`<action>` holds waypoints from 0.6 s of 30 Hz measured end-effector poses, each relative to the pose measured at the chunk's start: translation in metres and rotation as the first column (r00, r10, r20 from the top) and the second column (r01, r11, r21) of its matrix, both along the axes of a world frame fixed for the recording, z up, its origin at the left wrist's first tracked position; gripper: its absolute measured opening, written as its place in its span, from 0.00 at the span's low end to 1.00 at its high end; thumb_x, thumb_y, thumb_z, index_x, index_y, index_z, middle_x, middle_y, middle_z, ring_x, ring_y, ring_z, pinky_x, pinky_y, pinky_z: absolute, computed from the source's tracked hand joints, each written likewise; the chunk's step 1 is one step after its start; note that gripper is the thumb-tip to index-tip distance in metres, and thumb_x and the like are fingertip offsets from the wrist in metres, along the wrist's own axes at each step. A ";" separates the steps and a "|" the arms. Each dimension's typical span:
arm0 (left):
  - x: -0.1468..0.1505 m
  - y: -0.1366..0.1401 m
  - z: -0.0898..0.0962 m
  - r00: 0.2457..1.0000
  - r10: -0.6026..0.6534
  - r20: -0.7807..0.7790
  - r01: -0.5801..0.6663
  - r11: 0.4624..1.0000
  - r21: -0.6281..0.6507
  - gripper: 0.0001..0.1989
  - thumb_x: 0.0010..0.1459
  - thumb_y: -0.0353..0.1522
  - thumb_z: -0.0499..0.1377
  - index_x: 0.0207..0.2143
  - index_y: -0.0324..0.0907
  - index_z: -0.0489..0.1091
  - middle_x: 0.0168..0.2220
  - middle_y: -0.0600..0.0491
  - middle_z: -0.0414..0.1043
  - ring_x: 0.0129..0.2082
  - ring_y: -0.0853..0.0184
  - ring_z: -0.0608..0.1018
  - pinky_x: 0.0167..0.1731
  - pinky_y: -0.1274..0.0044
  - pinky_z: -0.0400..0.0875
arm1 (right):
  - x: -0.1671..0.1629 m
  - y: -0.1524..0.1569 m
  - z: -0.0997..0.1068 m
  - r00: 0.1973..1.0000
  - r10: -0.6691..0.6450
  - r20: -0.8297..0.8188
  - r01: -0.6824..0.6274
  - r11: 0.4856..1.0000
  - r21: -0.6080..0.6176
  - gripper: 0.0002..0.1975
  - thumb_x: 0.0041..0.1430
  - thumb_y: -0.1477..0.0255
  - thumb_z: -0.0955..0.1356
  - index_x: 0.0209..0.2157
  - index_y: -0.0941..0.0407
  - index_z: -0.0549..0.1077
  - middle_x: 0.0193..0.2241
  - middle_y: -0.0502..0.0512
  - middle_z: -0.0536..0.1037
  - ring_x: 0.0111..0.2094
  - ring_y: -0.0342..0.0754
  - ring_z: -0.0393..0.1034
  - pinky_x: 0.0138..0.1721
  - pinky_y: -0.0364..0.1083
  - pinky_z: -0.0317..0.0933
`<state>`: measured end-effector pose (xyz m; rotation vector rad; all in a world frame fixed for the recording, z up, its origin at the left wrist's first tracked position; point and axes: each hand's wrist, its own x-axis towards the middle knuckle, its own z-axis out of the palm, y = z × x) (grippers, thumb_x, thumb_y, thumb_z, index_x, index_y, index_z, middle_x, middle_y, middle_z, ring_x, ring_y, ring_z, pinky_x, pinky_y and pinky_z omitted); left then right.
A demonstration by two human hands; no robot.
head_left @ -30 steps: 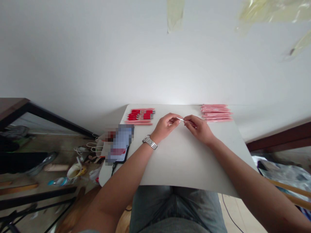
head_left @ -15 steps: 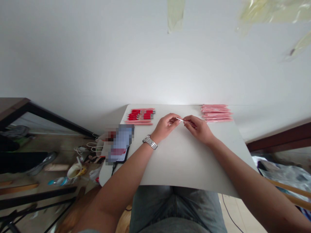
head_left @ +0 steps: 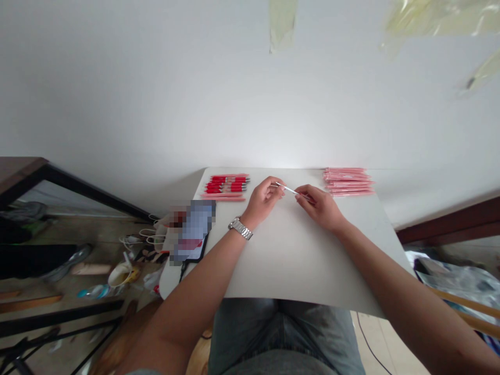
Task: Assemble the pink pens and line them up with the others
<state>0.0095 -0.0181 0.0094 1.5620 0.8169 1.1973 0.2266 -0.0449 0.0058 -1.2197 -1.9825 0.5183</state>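
Above the middle of the white table, a thin white stick like a pen refill (head_left: 289, 189) stretches between my two hands. My left hand (head_left: 267, 197), with a metal watch on its wrist, pinches the left end between thumb and fingers. The other end runs into the closed fingers of my right hand (head_left: 317, 205), which hide part of it. Left of my hands lie several red pens (head_left: 228, 185) in a row, with slim pink sticks (head_left: 222, 198) in front of them. Beyond my right hand is a pile of slim pink sticks (head_left: 349, 182), seemingly in clear wrapping.
A blurred-out phone (head_left: 195, 232) with a cable lies at the table's left edge (head_left: 169, 284). The wall (head_left: 250, 104) rises directly behind the table. On the floor at left are a bucket (head_left: 120, 274) and clutter; plastic bags (head_left: 461, 276) are at right.
My left hand has shifted slightly left and up, away from the right one. More of the white refill now shows between them. My right hand has hardly moved.
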 end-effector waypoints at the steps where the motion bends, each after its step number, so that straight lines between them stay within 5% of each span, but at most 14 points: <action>1: 0.000 0.000 0.000 1.000 0.014 0.001 -0.014 1.000 -0.002 0.14 0.65 0.43 0.63 0.42 0.41 0.70 0.37 0.51 0.75 0.35 0.70 0.80 0.36 0.79 0.75 | 0.000 0.000 0.000 1.000 -0.005 0.001 0.005 1.000 -0.004 0.12 0.71 0.61 0.65 0.44 0.54 0.74 0.31 0.53 0.77 0.30 0.46 0.68 0.32 0.45 0.60; 18: -0.002 0.008 -0.004 0.982 0.156 0.102 -0.157 0.988 -0.005 0.17 0.66 0.47 0.60 0.40 0.43 0.64 0.36 0.51 0.76 0.33 0.70 0.78 0.23 0.81 0.72 | 0.001 0.003 -0.002 0.999 -0.023 -0.027 0.023 1.000 0.001 0.15 0.71 0.58 0.64 0.43 0.53 0.76 0.34 0.55 0.80 0.32 0.48 0.72 0.34 0.46 0.64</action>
